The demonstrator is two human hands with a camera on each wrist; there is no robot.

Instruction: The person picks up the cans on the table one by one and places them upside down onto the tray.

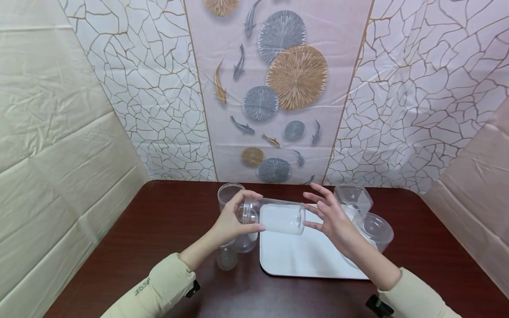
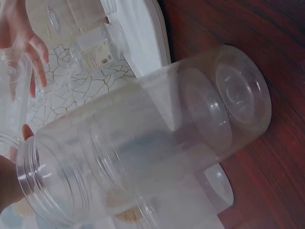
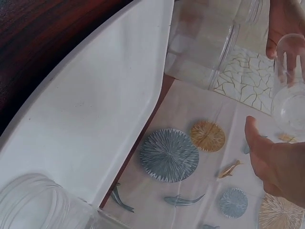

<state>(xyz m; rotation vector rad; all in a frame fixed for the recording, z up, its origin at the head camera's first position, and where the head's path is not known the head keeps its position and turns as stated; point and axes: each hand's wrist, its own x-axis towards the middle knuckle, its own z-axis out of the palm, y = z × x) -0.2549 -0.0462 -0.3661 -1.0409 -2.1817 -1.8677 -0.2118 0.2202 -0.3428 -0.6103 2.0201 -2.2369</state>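
My left hand [image 1: 228, 219] grips a clear plastic jar [image 1: 282, 217] near its left end, thumb below and fingers above. The jar lies sideways in the air over the edge of the white tray [image 1: 302, 267]. My right hand [image 1: 334, 218] is at the jar's right end, its fingers loosely spread with the tips right by the base. In the right wrist view the jar [image 3: 289, 102] shows beside the right hand's extended thumb. Under my left hand stands a large clear jar [image 2: 143, 138] with a threaded mouth, on the dark wooden table.
A small clear jar [image 1: 227, 259] and a tall one [image 1: 228, 191] stand left of the tray. Several clear containers are at the tray's right side, among them a round jar [image 1: 375, 229] and a squarish one [image 1: 354, 197]. A labelled jar [image 2: 97, 53] shows there too. Patterned cloth hangs behind.
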